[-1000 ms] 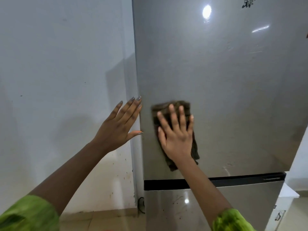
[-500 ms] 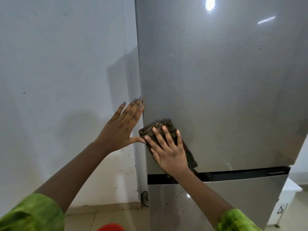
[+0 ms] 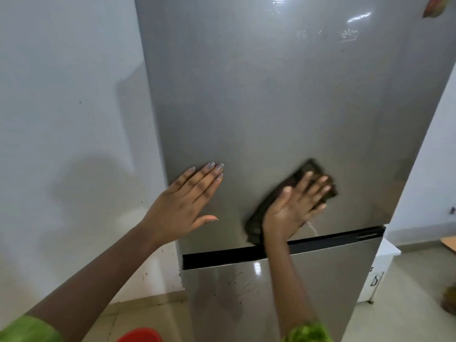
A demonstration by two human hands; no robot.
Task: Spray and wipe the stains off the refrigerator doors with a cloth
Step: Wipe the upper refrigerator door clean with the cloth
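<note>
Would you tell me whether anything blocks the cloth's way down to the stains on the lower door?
Nothing visible does. The right hand presses the cloth on the upper door; only the black strip lies before the stains.

Soft light, glare on door (image 3: 271,95), right hand (image 3: 293,208) blurred

White wall (image 3: 61,119) at left, dark specks low down. Red container (image 3: 139,335) cut off at bottom edge. Beige tiled floor (image 3: 148,314). White cabinet (image 3: 380,267) at right.
</note>
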